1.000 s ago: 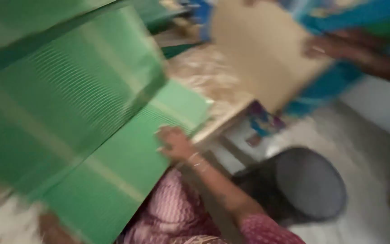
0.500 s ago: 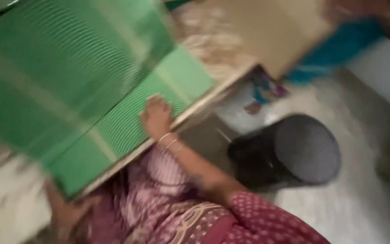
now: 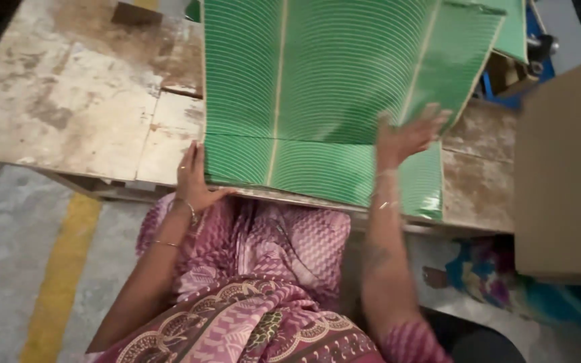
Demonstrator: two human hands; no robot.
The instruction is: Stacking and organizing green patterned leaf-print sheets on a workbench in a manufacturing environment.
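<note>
My right hand [image 3: 408,134] smears with blur, fingers indistinct. The green sheets [image 3: 317,87] run off the top edge, and the brown cardboard [image 3: 563,168] is cut off at right.

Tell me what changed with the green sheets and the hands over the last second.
The left hand came into view at the green sheets' near left edge; the right hand moved from that near edge onto the top sheet, fingers spread. The sheets stayed on the worn table.

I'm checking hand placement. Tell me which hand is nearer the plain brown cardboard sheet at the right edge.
Right. The right hand lies spread on the green sheets, with bare table between it and the brown cardboard sheet. The left hand grips the stack's far left corner.
</note>
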